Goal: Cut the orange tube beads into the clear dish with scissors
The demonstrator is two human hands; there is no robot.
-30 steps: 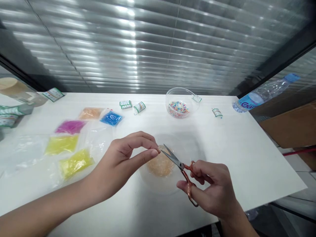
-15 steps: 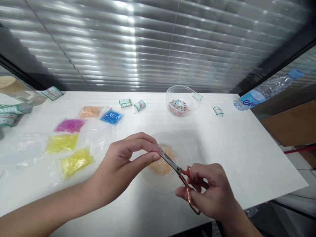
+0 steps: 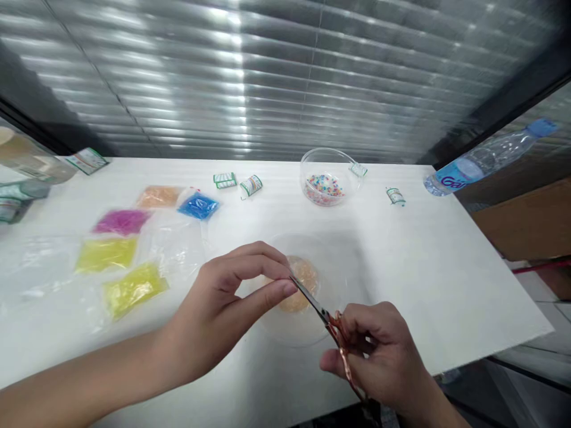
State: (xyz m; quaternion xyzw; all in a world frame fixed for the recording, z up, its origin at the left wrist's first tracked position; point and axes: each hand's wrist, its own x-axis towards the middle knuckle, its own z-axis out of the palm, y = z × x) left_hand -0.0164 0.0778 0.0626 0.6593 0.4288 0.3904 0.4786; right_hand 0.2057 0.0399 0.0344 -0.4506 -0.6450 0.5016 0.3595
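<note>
My right hand [image 3: 379, 351] grips a pair of scissors [image 3: 312, 299] with copper-coloured handles, the blades pointing up and to the left. Their tips meet the pinched thumb and fingers of my left hand [image 3: 241, 297]. Whatever sits in that pinch is too small or hidden to make out. Below both hands stands a clear bowl [image 3: 332, 279] with pale orange material [image 3: 307, 273] in it, partly covered by my left fingers and the scissors.
To the left lie bags of yellow [image 3: 107, 254], magenta [image 3: 122, 222], orange [image 3: 158, 196] and blue [image 3: 198, 205] material, among clear plastic bags [image 3: 173, 244]. Behind are a bowl of multicoloured beads [image 3: 325, 187] and small printed packets [image 3: 251, 186]. A water bottle [image 3: 473, 166] stands at the right.
The scissors have closed, their handles drawing together in my right hand. My left hand keeps its pinch at the blade tips. The view has shifted slightly.
</note>
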